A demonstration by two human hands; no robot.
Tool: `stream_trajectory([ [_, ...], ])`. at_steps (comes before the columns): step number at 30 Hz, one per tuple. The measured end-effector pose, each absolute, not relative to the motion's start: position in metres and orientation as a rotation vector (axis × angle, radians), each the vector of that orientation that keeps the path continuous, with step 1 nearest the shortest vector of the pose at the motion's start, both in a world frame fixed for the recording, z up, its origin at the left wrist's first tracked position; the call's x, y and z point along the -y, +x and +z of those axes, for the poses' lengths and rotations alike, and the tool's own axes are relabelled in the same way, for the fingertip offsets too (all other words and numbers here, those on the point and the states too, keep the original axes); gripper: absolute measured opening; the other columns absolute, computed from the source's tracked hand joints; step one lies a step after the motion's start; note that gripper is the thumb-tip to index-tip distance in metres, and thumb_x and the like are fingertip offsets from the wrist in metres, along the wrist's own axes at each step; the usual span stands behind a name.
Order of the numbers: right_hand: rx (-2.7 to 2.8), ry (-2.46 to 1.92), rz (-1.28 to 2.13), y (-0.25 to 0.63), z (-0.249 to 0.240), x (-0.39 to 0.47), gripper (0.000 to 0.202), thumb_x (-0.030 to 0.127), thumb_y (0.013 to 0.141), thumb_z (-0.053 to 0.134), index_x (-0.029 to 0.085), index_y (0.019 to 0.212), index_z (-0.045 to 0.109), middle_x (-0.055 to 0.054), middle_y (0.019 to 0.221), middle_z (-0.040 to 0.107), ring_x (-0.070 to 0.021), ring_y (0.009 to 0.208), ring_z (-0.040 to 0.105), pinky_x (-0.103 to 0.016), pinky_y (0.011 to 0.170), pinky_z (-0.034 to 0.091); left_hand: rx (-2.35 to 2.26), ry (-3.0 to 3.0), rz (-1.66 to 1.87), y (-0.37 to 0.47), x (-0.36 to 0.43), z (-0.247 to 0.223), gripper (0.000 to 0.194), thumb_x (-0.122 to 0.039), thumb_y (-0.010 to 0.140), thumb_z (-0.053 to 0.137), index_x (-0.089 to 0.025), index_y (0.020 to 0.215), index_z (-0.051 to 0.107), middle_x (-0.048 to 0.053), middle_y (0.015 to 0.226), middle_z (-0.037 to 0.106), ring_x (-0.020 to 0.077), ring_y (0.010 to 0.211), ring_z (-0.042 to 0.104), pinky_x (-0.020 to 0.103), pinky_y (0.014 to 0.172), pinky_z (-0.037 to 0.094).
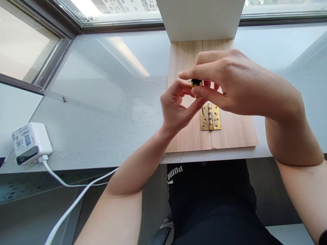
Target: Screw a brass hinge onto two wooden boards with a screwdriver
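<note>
A brass hinge (210, 117) lies unfolded over the seam between two wooden boards (187, 139), its knuckle along the seam. Above its left leaf, a short screwdriver (196, 82) with a black-and-yellow handle points down; a thin dark bit of its shaft seems to show below the fingers. My right hand (235, 81) pinches the handle from the right between thumb and fingers. From the left, my left hand (176, 105) closes thumb and forefinger around the lower part of the same tool. Where the tip meets the hinge is mostly hidden by the fingers.
A white upright box or panel (201, 20) stands at the boards' far end, by the window. On the speckled white counter (122, 112) at left sits a white charger (34, 143); its cable (84, 190) hangs over the front edge beside my left arm.
</note>
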State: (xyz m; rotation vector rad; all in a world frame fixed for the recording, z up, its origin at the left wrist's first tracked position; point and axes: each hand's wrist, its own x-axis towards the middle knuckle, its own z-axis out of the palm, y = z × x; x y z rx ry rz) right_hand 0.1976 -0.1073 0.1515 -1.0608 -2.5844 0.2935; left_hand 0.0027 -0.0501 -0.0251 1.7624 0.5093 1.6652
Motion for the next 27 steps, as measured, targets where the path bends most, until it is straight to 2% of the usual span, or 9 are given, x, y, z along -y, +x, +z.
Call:
stream_trajectory([
  [2,2.587,-1.056,0.286,0.197,0.151,0.107,0.027,0.02,0.122,0.055,0.022,0.134,0.08,-0.007,0.126,0.084,-0.0239,0.112,0.078,-0.039,0.105,0.058,-0.528,1.751,1.657,0.002,0.049,-0.027,0.054,-0.072,0.095,0.106,-0.029,0.108,0.076,-0.001,0.095,0.076,0.0207,0.089,0.081,0.038,0.082,0.072],
  [4,2.563,-1.052,0.279,0.197,0.152,0.107,0.026,0.018,0.12,0.058,0.022,0.136,0.077,-0.006,0.124,0.086,-0.0233,0.106,0.078,-0.039,0.101,0.058,-0.534,1.742,1.671,0.001,0.048,-0.027,0.055,-0.071,0.095,0.107,-0.029,0.106,0.075,-0.002,0.094,0.076,0.0193,0.087,0.08,0.037,0.081,0.072],
  [8,2.564,-1.121,0.231,0.194,0.155,0.109,0.02,0.019,0.117,0.061,0.024,0.117,0.081,-0.004,0.106,0.084,-0.0232,0.092,0.073,-0.039,0.092,0.055,-0.549,1.743,1.708,0.002,0.052,-0.024,0.052,-0.07,0.098,0.105,-0.028,0.103,0.075,-0.001,0.093,0.075,0.0181,0.085,0.078,0.035,0.079,0.069],
  [11,2.541,-1.188,0.183,0.191,0.157,0.11,0.021,0.018,0.117,0.064,0.022,0.112,0.084,-0.004,0.097,0.08,-0.0226,0.087,0.068,-0.038,0.086,0.05,-0.576,1.774,1.711,0.002,0.054,-0.021,0.051,-0.068,0.098,0.106,-0.027,0.099,0.075,-0.001,0.089,0.074,0.0182,0.082,0.075,0.036,0.076,0.067],
  [15,2.501,-1.241,0.175,0.189,0.156,0.109,0.017,0.02,0.116,0.067,0.022,0.108,0.082,-0.005,0.094,0.079,-0.023,0.084,0.064,-0.039,0.083,0.048,-0.605,1.794,1.701,0.002,0.052,-0.019,0.054,-0.069,0.095,0.107,-0.027,0.093,0.074,-0.002,0.081,0.069,0.0187,0.077,0.072,0.036,0.072,0.065],
  [18,2.437,-1.239,0.191,0.191,0.152,0.106,0.013,0.03,0.113,0.072,0.028,0.103,0.079,-0.004,0.09,0.079,-0.0247,0.083,0.067,-0.04,0.084,0.051,-0.57,1.793,1.655,0.001,0.048,-0.017,0.053,-0.069,0.095,0.107,-0.027,0.094,0.075,-0.002,0.08,0.067,0.0194,0.078,0.072,0.036,0.073,0.065],
  [22,2.38,-1.24,0.184,0.191,0.149,0.107,0.018,0.041,0.112,0.077,0.029,0.098,0.075,-0.003,0.086,0.078,-0.0253,0.08,0.066,-0.041,0.079,0.049,-0.483,1.799,1.557,-0.002,0.043,-0.014,0.052,-0.071,0.097,0.104,-0.027,0.092,0.078,0.0,0.079,0.065,0.02,0.078,0.072,0.036,0.071,0.064],
  [24,2.38,-1.271,0.179,0.188,0.149,0.11,0.02,0.039,0.113,0.078,0.027,0.097,0.072,-0.003,0.085,0.076,-0.0227,0.076,0.061,-0.04,0.075,0.045,-0.416,1.816,1.512,-0.003,0.04,-0.013,0.054,-0.074,0.098,0.103,-0.026,0.089,0.078,0.001,0.08,0.066,0.0207,0.078,0.073,0.036,0.068,0.063],
  [27,2.401,-1.309,0.166,0.185,0.149,0.114,0.02,0.033,0.117,0.07,0.026,0.098,0.07,-0.002,0.084,0.072,-0.0207,0.072,0.053,-0.039,0.072,0.039,-0.318,1.823,1.49,-0.004,0.035,-0.014,0.055,-0.076,0.1,0.1,-0.026,0.09,0.08,0.003,0.084,0.07,0.0212,0.08,0.075,0.036,0.067,0.063],
])
